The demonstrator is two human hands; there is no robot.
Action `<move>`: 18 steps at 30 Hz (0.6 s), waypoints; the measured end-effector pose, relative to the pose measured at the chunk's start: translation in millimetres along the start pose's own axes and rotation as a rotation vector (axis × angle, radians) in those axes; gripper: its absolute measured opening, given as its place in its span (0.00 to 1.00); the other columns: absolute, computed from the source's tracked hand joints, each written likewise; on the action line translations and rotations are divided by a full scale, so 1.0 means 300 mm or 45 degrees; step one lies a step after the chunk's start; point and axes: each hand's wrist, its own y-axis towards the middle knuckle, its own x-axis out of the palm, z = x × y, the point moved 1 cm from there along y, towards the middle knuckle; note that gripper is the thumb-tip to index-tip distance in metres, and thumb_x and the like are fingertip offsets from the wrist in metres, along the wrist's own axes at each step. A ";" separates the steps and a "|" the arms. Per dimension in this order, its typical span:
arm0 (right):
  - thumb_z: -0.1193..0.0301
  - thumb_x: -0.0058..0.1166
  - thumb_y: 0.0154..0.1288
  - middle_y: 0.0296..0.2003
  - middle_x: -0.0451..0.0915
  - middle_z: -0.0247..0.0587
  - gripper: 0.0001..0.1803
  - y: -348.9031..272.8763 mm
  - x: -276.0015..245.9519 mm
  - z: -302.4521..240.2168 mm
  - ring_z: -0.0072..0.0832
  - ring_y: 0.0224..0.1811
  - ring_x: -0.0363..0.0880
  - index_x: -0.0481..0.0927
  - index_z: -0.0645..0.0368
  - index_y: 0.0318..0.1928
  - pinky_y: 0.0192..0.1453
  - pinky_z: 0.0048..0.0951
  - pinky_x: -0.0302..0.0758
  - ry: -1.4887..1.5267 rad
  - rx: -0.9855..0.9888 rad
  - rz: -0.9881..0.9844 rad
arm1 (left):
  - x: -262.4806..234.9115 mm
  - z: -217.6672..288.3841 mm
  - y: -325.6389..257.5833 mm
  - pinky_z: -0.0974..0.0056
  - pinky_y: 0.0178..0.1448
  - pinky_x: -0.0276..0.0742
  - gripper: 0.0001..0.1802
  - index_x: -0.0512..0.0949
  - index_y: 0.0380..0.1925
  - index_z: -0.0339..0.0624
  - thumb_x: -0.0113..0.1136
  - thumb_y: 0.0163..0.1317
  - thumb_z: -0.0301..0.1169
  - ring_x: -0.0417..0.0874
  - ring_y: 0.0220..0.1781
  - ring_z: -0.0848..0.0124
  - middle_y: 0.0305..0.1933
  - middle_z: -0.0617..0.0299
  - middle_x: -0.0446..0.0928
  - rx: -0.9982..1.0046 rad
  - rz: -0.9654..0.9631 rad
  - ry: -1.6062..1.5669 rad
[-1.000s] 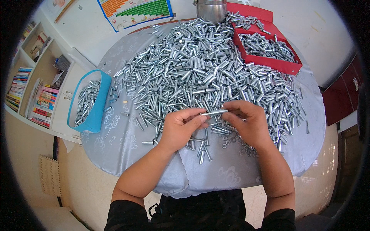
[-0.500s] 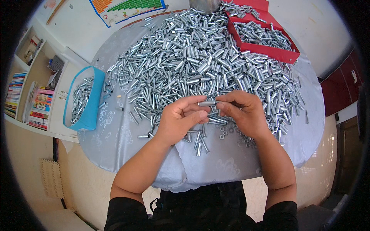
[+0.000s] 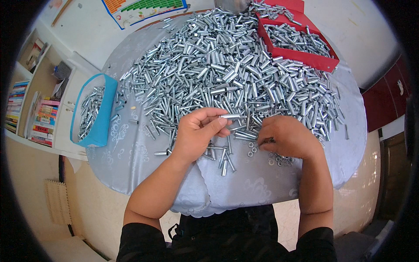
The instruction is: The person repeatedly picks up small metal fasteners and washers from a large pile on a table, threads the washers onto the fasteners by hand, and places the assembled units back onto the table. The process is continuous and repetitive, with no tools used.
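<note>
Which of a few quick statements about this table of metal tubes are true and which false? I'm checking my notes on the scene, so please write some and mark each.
1. The left hand holds a short silver metal tube in its fingertips. True.
2. The blue plastic bin sits at the person's right. False: it stands at the left edge of the round cloth-covered table.
3. The red tray holds metal tubes. True.
4. The right hand is raised high above the pile. False: it rests low on the table, by the small metal rings.
5. The blue bin is empty. False: it holds tubes.
</note>
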 end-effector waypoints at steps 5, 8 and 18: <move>0.70 0.60 0.51 0.33 0.78 0.40 0.03 -0.008 0.021 -0.037 0.41 0.38 0.80 0.82 0.55 0.28 0.43 0.43 0.76 -0.228 0.051 0.016 | 0.000 0.000 0.000 0.67 0.41 0.83 0.12 0.78 0.48 0.32 0.58 0.65 0.23 0.85 0.35 0.70 0.40 0.52 0.83 -0.019 -0.016 0.001; 0.70 0.58 0.52 0.33 0.78 0.41 0.03 -0.007 0.028 -0.047 0.41 0.38 0.80 0.81 0.55 0.27 0.43 0.43 0.76 -0.288 0.112 -0.020 | 0.002 -0.003 0.001 0.68 0.41 0.83 0.12 0.78 0.48 0.32 0.59 0.65 0.23 0.85 0.35 0.70 0.40 0.52 0.83 -0.036 -0.018 -0.004; 0.75 0.59 0.56 0.30 0.78 0.41 0.03 0.035 0.023 -0.038 0.37 0.31 0.79 0.78 0.60 0.31 0.37 0.35 0.75 0.288 0.203 0.406 | -0.004 -0.006 -0.003 0.71 0.37 0.79 0.12 0.80 0.47 0.34 0.62 0.62 0.22 0.83 0.31 0.74 0.37 0.55 0.84 -0.020 -0.012 0.066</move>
